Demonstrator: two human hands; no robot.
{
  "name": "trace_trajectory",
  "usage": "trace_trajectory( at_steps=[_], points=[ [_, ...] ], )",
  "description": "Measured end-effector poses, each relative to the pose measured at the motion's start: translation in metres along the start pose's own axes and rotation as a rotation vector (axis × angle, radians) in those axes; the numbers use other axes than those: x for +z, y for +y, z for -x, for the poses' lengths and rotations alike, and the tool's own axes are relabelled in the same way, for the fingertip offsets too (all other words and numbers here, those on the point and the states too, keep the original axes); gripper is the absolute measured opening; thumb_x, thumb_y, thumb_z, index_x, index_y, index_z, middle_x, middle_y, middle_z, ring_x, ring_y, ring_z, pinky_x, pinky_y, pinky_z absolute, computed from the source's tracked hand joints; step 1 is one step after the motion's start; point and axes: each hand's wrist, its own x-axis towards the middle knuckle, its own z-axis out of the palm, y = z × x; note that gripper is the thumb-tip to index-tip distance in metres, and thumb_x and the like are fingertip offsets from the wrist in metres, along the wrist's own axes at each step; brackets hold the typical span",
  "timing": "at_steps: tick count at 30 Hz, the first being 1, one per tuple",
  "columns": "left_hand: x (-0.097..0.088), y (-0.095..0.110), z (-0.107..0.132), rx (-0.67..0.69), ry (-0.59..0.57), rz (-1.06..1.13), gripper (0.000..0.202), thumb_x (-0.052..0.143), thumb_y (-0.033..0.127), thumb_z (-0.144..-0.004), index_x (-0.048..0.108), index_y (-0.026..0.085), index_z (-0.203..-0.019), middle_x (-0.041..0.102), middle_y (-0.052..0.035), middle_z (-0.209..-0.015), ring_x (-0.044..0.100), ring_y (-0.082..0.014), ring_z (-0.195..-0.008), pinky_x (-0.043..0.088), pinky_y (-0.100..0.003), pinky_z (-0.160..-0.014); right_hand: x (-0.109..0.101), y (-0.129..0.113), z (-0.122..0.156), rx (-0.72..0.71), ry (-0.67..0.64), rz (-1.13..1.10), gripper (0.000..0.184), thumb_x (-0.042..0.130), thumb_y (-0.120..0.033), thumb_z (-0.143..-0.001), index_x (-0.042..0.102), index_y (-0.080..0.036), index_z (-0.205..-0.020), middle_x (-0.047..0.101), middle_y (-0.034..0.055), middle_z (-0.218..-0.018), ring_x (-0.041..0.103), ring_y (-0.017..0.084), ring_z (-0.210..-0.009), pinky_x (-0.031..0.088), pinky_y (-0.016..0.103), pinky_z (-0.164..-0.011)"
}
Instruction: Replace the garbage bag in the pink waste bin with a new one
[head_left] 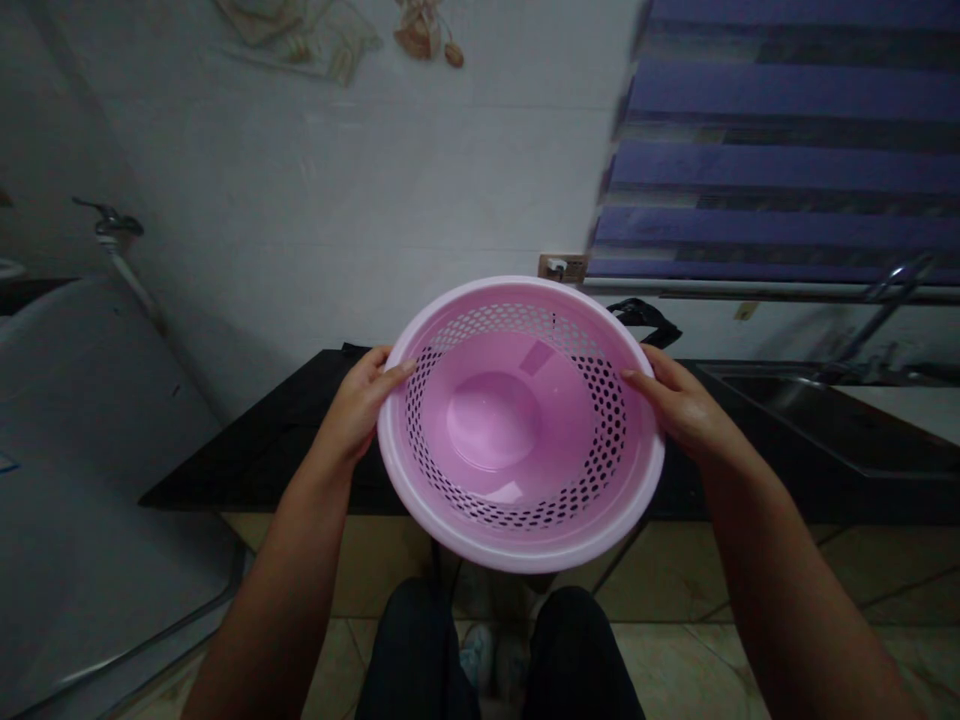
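A small blue mark (7, 463) sits on the big gray thing at the left edge, but it is cut off and too small to read. Both arms reach forward from the bottom corners, with the elbows wide and the hands turned in to face each other. The left hand (366, 397) has its grip clamped on the left side of a pink plastic basket (495, 420) with lots of holes, its thumb over the rim. The right hand (684, 408) has its grip clamped on the other side, its thumb over the rim too and its fingers mostly hidden. The basket is in the middle, over the front edge of the black table (255, 440), its open top facing the person. I can't tell if it touches the table.
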Motion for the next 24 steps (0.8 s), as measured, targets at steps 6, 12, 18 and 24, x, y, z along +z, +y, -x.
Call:
trace_trajectory(
  at_steps=[6, 12, 18, 24],
  points=[
    [0.000, -0.002, 0.003, 0.010, 0.003, 0.005, 0.028, 0.069, 0.035, -0.065, 0.058, 0.018, -0.084, 0.064, -0.0011, -0.066, 0.061, -0.0158, -0.057, 0.048, -0.027, -0.054, 0.002, 0.007, 0.012, -0.028, 0.060, 0.072, 0.038, 0.051, -0.042, -0.080, 0.054, -0.019, -0.110, 0.060, 0.0076, -0.095, 0.059, 0.021, -0.086, 0.052, 0.037, -0.072],
    [-0.002, -0.004, 0.009, 0.020, -0.001, -0.008, 0.023, 0.065, 0.036, -0.068, 0.060, 0.018, -0.081, 0.061, 0.0005, -0.062, 0.053, -0.0118, -0.048, 0.042, -0.024, -0.048, 0.004, 0.009, 0.027, -0.004, 0.104, 0.044, 0.036, 0.051, -0.041, -0.080, 0.051, -0.020, -0.110, 0.057, 0.0075, -0.097, 0.056, 0.021, -0.086, 0.051, 0.037, -0.073],
    [-0.007, -0.007, 0.019, 0.008, -0.006, -0.017, 0.026, 0.067, 0.036, -0.068, 0.060, 0.018, -0.085, 0.060, 0.0005, -0.063, 0.052, -0.0114, -0.049, 0.039, -0.022, -0.045, 0.007, 0.010, 0.038, -0.024, 0.131, 0.065, 0.034, 0.050, -0.041, -0.081, 0.049, -0.020, -0.108, 0.056, 0.0071, -0.097, 0.056, 0.021, -0.089, 0.051, 0.036, -0.073],
    [-0.009, -0.009, 0.024, 0.019, 0.002, -0.048, 0.022, 0.064, 0.036, -0.070, 0.059, 0.020, -0.085, 0.060, 0.0003, -0.064, 0.053, -0.0125, -0.050, 0.040, -0.023, -0.047, 0.007, 0.010, 0.042, -0.039, 0.141, 0.102, 0.034, 0.051, -0.043, -0.082, 0.050, -0.020, -0.107, 0.056, 0.0072, -0.098, 0.056, 0.021, -0.090, 0.051, 0.035, -0.074]
  ],
)
